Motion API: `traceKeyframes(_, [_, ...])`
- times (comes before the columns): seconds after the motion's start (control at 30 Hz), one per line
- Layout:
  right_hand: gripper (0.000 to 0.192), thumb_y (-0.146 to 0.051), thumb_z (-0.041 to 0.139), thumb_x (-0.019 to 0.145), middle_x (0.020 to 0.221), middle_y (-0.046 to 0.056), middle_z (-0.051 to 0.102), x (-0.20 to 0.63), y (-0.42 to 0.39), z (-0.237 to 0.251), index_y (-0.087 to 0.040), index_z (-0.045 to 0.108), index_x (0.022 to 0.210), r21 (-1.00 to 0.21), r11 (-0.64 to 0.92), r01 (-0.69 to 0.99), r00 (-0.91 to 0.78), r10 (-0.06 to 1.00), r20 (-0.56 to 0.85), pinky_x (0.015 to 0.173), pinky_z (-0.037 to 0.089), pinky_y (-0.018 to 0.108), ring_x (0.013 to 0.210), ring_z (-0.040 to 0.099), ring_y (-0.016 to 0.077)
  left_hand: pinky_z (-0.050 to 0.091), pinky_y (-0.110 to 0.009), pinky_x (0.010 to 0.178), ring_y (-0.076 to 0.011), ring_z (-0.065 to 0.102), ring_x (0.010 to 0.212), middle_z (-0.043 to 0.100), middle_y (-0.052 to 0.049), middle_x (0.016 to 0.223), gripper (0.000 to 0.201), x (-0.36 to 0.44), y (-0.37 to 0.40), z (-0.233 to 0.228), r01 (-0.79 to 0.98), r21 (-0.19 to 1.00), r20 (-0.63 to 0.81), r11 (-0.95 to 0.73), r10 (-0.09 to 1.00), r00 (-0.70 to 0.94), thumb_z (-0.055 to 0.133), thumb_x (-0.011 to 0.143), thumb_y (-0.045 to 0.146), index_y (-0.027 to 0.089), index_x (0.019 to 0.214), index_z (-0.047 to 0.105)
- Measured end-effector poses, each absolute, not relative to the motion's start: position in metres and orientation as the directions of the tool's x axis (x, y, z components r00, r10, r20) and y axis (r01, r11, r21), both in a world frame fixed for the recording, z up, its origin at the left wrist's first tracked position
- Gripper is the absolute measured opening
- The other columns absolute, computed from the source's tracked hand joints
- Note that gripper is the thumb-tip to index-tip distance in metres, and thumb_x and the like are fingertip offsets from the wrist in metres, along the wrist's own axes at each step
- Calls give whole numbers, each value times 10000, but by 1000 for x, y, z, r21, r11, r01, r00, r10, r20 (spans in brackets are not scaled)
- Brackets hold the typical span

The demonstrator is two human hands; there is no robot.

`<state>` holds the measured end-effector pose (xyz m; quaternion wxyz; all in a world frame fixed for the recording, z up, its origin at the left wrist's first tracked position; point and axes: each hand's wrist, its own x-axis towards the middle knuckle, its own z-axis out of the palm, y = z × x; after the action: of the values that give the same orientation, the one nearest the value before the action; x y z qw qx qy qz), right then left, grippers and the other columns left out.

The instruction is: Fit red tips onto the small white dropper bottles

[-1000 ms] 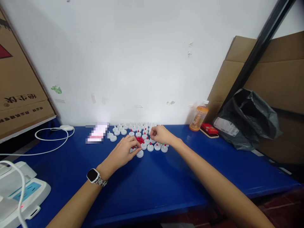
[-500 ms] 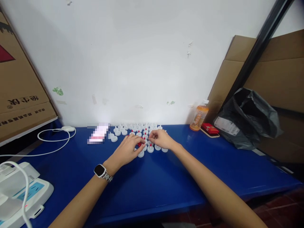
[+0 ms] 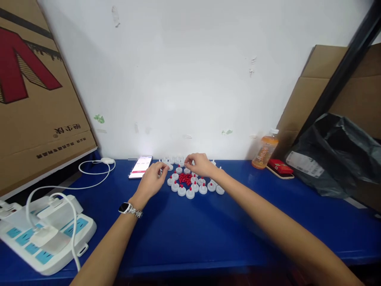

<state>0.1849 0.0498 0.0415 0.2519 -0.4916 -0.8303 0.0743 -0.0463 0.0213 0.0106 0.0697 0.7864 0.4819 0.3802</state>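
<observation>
White round nozzle caps (image 3: pixel 190 194) stand in a cluster on the blue table, many of the near ones topped with a small red tip. A loose pile of red tips (image 3: pixel 185 178) lies among them. My left hand (image 3: pixel 152 178), with a watch (image 3: pixel 126 207) on its wrist, is at the cluster's left side, thumb and fingertips closed beside a white cap (image 3: pixel 169 167). Over the back rows, my right hand (image 3: pixel 201 165) has its thumb and forefinger pinched together. Whatever either pinch holds is too small to make out. The right hand covers some of the far caps.
A lit phone (image 3: pixel 141 167) lies left of the caps. The power strip (image 3: pixel 47 242) and white cable occupy the near left. On the right are an orange drink bottle (image 3: pixel 265 150), a red box (image 3: pixel 280 166) on a phone and a grey plastic bag (image 3: pixel 333 155). A wall stands behind.
My left hand has moved left off the red tips, uncovering the pile. My right hand has shifted toward the back caps. The view has turned left, so everything sits further right.
</observation>
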Motion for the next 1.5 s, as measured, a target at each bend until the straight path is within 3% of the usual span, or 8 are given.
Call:
traceKeyframes(0.2, [216,-375,610,852,958,58,740,131,96,43,-204,717,930,-219,439,871,-403,895,192,950,324,394,953,639,229,417,-302,666,-176,564,717,675,-37,854,289,-65,21,-3,697,533,512,-481,838,187,441,946,375,197,887,661])
traceKeyframes(0.5, [79,-218,646,806,903,70,746,100,106,37,-174,711,810,-246,419,874,-382,906,184,948,340,390,937,646,222,472,-349,766,-209,583,842,638,-55,934,250,-66,23,-7,712,504,558,-489,814,163,465,948,385,210,950,642])
traceKeyframes(0.67, [222,-366,599,873,826,32,733,127,56,48,-173,707,864,-565,459,685,-333,888,317,765,432,281,777,644,156,456,-422,971,-253,545,1101,545,-93,1256,421,-51,10,0,684,429,656,-590,724,214,549,921,426,237,1294,500])
traceKeyframes(0.83, [261,-379,577,881,772,31,717,154,10,39,-158,716,881,-736,494,464,-304,869,391,652,438,250,692,623,145,458,-432,953,-252,559,1059,612,-76,1102,335,-36,1,2,627,399,575,-669,715,398,407,995,434,227,1234,520])
traceKeyframes(0.97, [190,-266,558,876,806,26,732,173,8,27,-183,728,894,-596,482,643,-306,874,377,746,421,276,735,627,150,453,-430,944,-250,547,1074,596,-89,1117,337,-38,1,2,642,423,550,-639,744,379,336,1018,427,200,1190,516])
traceKeyframes(1.2, [34,-236,715,749,740,1,733,157,24,37,-228,746,759,-211,541,814,-539,839,70,943,292,381,815,656,209,441,-422,940,-239,541,1052,601,-85,1111,339,-39,3,-1,643,435,530,-630,757,383,333,1017,438,205,1174,522])
traceKeyframes(1.37, [69,-151,699,729,794,30,753,142,26,37,-209,736,717,-167,532,830,-540,842,-1,967,284,405,846,657,226,452,-405,924,-236,551,1030,593,-82,1078,323,-39,3,-4,637,443,517,-631,761,393,344,1011,440,205,1140,524])
traceKeyframes(1.5, [99,-139,650,747,716,28,728,151,23,31,-191,706,684,-238,539,808,-525,842,125,971,312,421,827,660,223,447,-401,929,-237,545,1053,590,-82,1094,319,-37,0,-2,625,454,503,-634,762,408,344,1013,432,205,1146,525])
